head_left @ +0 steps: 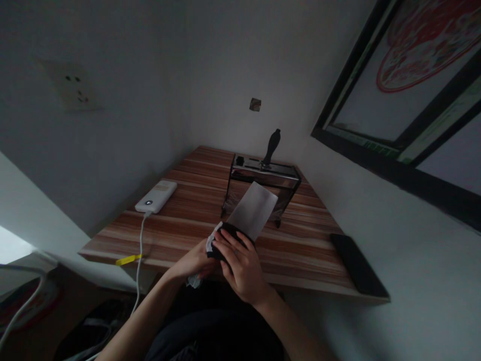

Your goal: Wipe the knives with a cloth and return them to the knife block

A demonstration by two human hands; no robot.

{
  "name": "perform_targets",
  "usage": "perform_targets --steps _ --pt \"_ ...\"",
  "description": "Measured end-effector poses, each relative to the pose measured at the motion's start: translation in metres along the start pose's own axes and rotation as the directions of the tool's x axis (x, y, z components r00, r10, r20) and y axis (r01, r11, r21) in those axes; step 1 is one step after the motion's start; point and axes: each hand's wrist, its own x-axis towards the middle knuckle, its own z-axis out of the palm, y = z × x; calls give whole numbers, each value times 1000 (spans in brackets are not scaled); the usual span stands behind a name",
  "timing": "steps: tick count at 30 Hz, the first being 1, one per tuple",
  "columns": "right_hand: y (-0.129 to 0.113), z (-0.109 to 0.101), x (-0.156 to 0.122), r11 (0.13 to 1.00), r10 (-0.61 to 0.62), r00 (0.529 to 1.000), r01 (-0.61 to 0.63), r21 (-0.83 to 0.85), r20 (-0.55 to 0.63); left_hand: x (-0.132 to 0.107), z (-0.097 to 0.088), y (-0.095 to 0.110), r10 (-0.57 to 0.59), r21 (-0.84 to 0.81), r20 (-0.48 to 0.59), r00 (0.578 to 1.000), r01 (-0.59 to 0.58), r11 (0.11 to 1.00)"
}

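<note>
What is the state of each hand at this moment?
Left hand: partly hidden at black piece; grip cannot be told.
Right hand: open, fingers spread over black piece, below blade.

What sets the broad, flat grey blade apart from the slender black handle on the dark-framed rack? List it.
Shape: the broad, flat grey blade is near-rectangular; the slender black handle is curved.
Colour: the blade is pale, the handle dark.
Place: the blade extends beyond the right hand; the handle rises from the dark-framed rack.
Both lean rightward in the picture.
</note>
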Motion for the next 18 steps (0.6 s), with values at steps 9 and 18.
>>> perform_targets --steps 9,18 --pt "4 0 -5 999 -40 999 41 -22 29 0 3 1 1 21 -30 1000 -1 1000" --pt "14 -2 -5 992 -84 995 89 -87 60 1 1 2 -23 39 16 1000 22 999"
